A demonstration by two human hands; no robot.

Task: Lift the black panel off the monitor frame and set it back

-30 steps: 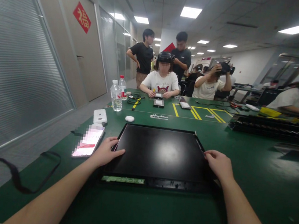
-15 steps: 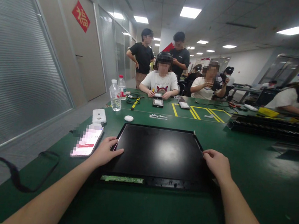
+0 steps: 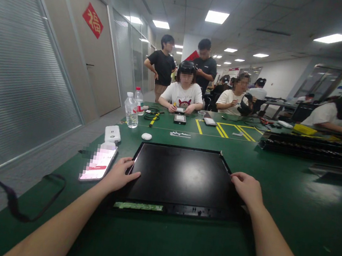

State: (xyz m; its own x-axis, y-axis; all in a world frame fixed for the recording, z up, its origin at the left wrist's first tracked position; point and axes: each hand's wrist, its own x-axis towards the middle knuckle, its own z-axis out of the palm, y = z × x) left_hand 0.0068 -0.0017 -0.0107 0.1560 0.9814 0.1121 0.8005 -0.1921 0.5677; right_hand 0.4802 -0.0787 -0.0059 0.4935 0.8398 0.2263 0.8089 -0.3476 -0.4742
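Observation:
A black display panel (image 3: 164,173) in a thin frame lies flat on the green table in front of me. Along its near edge runs a strip of green circuit board (image 3: 138,206). My left hand (image 3: 121,174) grips the panel's left side, thumb on the dark face and fingers at the outer edge. On the opposite side, my right hand (image 3: 247,190) pinches the right edge, its fingertips partly hidden. Left of the panel sits a phone with a lit screen (image 3: 99,164).
Beyond the phone are a white power bank (image 3: 113,134), a small white case (image 3: 146,136) and a water bottle (image 3: 132,110). Long black frames (image 3: 308,146) are stacked at the right. A black strap (image 3: 17,204) hangs at left. A co-worker (image 3: 182,95) sits opposite, handling small drives.
My hands and the panel are nearly unchanged; the view has shifted slightly. The seated person at back right has lowered the dark headset in their hands.

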